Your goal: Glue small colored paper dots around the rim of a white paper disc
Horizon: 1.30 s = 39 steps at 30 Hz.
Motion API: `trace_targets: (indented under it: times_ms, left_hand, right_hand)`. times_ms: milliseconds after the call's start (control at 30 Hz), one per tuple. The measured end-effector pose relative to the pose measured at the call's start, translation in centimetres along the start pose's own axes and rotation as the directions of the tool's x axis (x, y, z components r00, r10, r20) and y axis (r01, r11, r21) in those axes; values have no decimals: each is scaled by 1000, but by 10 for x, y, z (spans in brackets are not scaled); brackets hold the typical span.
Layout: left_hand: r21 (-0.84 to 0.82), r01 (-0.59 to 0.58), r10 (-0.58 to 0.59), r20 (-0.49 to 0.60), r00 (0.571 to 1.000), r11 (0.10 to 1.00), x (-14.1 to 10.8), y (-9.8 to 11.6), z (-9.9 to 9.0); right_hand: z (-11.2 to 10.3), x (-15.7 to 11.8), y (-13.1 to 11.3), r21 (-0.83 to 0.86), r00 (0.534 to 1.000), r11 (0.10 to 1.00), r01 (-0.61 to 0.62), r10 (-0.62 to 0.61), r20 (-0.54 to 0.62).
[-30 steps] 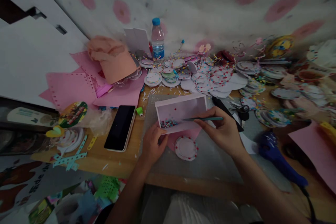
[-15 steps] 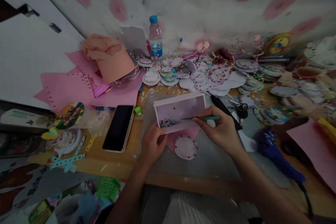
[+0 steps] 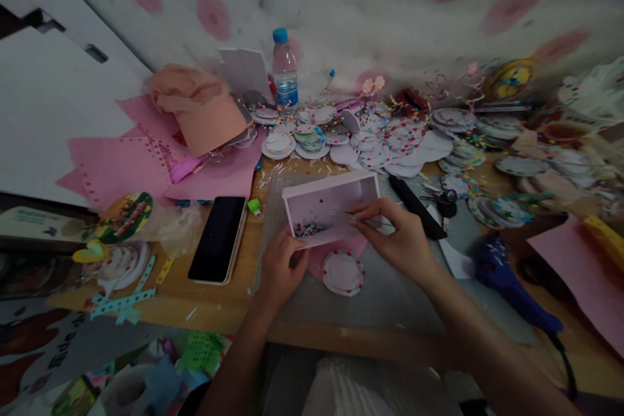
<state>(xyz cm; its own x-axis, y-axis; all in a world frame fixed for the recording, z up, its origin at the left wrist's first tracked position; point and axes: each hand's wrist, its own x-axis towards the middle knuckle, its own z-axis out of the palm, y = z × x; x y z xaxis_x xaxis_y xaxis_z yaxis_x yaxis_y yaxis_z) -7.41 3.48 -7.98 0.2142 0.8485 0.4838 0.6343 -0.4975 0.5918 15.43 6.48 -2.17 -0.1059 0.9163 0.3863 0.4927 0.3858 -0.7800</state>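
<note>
A shallow white box (image 3: 336, 183) is tilted toward me over the cutting mat, with small colourful bits (image 3: 309, 228) gathered in its lower left corner. A single red bit (image 3: 321, 201) sits apart on its inner face. My left hand (image 3: 283, 265) is closed on the box's lower left edge. Pinched in my right hand (image 3: 397, 237) is a pair of thin tweezers (image 3: 344, 214), their tips reaching inside the box. Just below the box, a round white paper disc (image 3: 343, 272) edged with red and blue dots lies partly over pink paper (image 3: 319, 256).
Decorated paper discs (image 3: 375, 143) pile up along the wall beside a water bottle (image 3: 285, 71). A phone (image 3: 218, 238) lies left of the cutting mat (image 3: 390, 299). To the right are a black-handled tool (image 3: 416, 207), keys (image 3: 446, 200) and a blue glue gun (image 3: 517, 289).
My right hand has shifted slightly left and turned the tweezers, which show silvery instead of teal. The box stays in my left hand. The whole view has moved a little.
</note>
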Motion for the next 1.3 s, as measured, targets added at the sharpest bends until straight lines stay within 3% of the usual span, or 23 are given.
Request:
trace_targets:
  times_ms: [400, 767, 1167, 1300]
  left_hand:
    - [-24, 10, -10, 0, 1000, 1000, -1, -2, 1]
    - [-35, -2, 2, -4, 1000, 999, 2, 1, 0]
    - [-18, 20, -20, 37, 999, 1000, -1, -1, 0]
    - [-7, 11, -11, 49, 999, 1000, -2, -2, 0]
  right_hand:
    - [-6, 1, -1, -117, 996, 991, 67, -73, -49]
    - [19, 3, -3, -184, 974, 965, 187, -159, 160]
    - [41, 19, -8, -255, 922, 913, 320, -238, 305]
    - [42, 19, -7, -231, 924, 917, 325, -256, 284]
